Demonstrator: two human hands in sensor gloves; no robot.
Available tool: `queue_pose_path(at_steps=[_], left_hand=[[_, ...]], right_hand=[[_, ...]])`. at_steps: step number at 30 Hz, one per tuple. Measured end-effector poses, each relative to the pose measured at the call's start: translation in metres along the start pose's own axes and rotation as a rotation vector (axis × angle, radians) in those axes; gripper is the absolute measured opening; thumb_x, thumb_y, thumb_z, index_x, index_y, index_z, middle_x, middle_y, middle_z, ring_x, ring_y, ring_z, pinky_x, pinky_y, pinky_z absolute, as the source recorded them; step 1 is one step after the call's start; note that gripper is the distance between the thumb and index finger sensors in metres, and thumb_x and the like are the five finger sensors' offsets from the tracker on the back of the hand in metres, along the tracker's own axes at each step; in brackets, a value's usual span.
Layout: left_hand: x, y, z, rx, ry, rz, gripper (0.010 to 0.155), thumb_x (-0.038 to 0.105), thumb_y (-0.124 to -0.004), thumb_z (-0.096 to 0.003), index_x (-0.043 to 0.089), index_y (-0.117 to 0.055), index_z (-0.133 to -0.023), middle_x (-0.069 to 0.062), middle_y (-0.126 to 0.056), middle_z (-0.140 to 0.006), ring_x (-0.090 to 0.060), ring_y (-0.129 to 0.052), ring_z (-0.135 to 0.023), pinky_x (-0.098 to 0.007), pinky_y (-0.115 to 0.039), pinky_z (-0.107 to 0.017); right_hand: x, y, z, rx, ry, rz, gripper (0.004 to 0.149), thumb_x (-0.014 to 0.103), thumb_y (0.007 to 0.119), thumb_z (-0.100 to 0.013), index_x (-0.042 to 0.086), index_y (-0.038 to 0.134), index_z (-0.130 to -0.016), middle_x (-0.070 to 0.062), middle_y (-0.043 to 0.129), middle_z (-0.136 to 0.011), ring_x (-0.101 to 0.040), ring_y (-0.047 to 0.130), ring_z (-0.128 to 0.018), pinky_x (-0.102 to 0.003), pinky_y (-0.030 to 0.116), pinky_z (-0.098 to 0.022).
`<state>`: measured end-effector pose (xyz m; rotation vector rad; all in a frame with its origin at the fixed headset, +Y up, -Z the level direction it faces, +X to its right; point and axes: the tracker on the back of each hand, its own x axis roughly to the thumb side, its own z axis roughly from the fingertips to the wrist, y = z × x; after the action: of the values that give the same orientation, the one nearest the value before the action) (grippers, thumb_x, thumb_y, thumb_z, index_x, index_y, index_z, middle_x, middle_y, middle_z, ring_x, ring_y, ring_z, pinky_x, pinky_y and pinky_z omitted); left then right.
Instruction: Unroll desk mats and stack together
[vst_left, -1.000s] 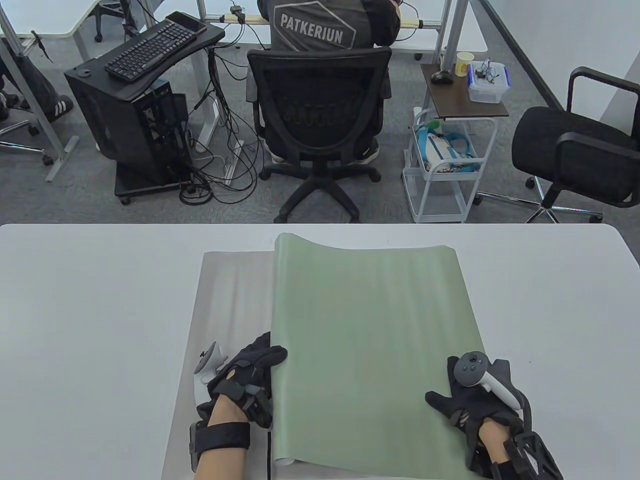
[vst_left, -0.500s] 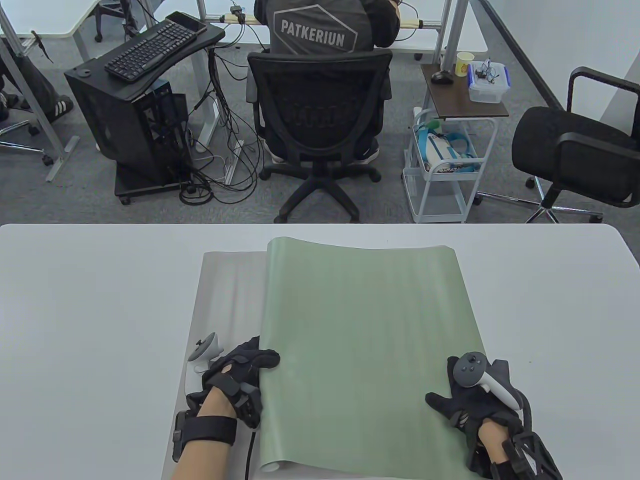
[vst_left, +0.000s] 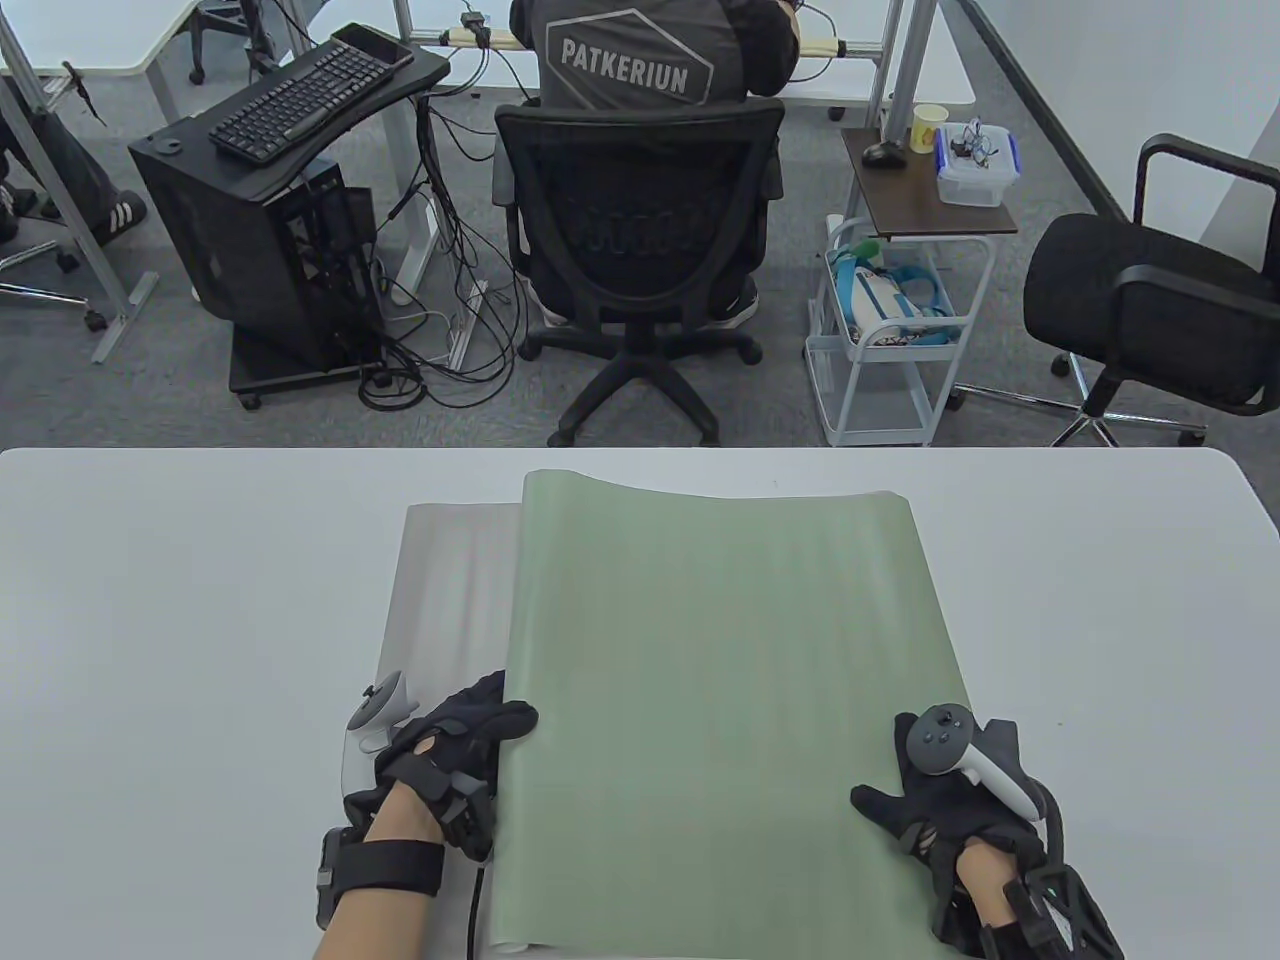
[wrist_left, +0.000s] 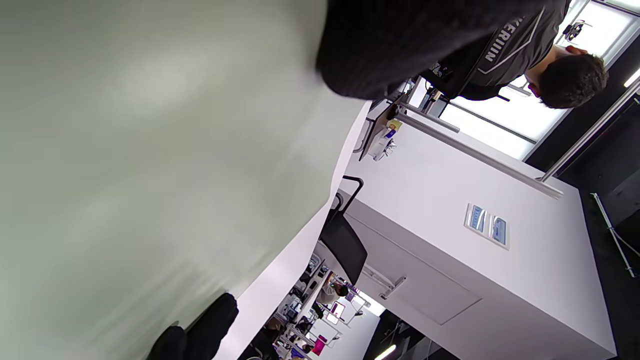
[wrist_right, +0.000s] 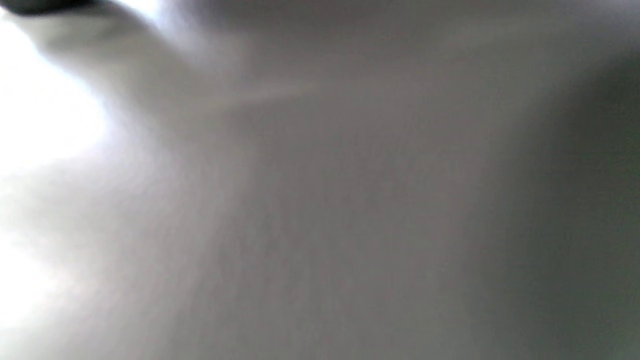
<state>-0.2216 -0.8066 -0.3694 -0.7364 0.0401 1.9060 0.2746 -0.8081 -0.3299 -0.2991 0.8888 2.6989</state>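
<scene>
Green mat (vst_left: 720, 700) being unrolled over grey mat (vst_left: 450, 590) — roll gripped by left hand (vst_left: 455, 745), right hand (vst_left: 945, 790) pressed flat; leftward roll-out judged next.

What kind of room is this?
Probably an office or lab workspace: a keyboard on a desk, rolling office chairs, and a person seated at another desk beyond the white table.

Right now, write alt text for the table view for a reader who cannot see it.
A green desk mat lies partly unrolled over a grey desk mat on a white table; the left hand grips its still-curled left edge while the right hand presses flat on its right side. Beyond the table, a person sits in an office chair, back to the camera.
</scene>
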Motion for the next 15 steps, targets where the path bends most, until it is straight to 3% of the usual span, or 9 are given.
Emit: queue_pose_path(at_steps=[8, 12, 15], left_hand=[[-0.0012, 0.0053, -0.0039, -0.029, 0.034, 0.022, 0.070, 0.032, -0.089, -0.0479, 0.018, -0.041, -0.097, 0.000, -0.067, -0.091, -0.020, -0.092, -0.066, -0.033, -0.089, -0.051], [0.0025, 0.0068, 0.0008, 0.013, 0.031, -0.009, 0.066, 0.025, -0.084, -0.0484, 0.016, -0.038, -0.096, -0.010, -0.061, -0.103, -0.029, -0.098, -0.074, -0.032, -0.094, -0.050], [0.0049, 0.0093, 0.0044, 0.017, 0.011, -0.013, 0.068, 0.022, -0.081, -0.0477, 0.012, -0.034, -0.096, -0.012, -0.063, -0.102, -0.031, -0.098, -0.076, -0.036, -0.093, -0.052]], right_hand=[[-0.0001, -0.0003, 0.0002, 0.002, 0.001, 0.002, 0.090, 0.073, 0.055, -0.041, 0.037, -0.006, -0.097, 0.006, -0.020, -0.101, -0.028, -0.019, -0.093, -0.052, 0.000, -0.068], [0.0000, -0.0004, 0.0004, 0.001, 0.001, 0.002, 0.091, 0.073, 0.055, -0.041, 0.037, -0.006, -0.097, 0.006, -0.020, -0.101, -0.028, -0.019, -0.093, -0.052, 0.000, -0.068], [0.0000, -0.0004, 0.0003, 0.001, 0.001, 0.002, 0.091, 0.073, 0.056, -0.041, 0.036, -0.006, -0.097, 0.006, -0.020, -0.101, -0.028, -0.019, -0.093, -0.052, 0.000, -0.068]])
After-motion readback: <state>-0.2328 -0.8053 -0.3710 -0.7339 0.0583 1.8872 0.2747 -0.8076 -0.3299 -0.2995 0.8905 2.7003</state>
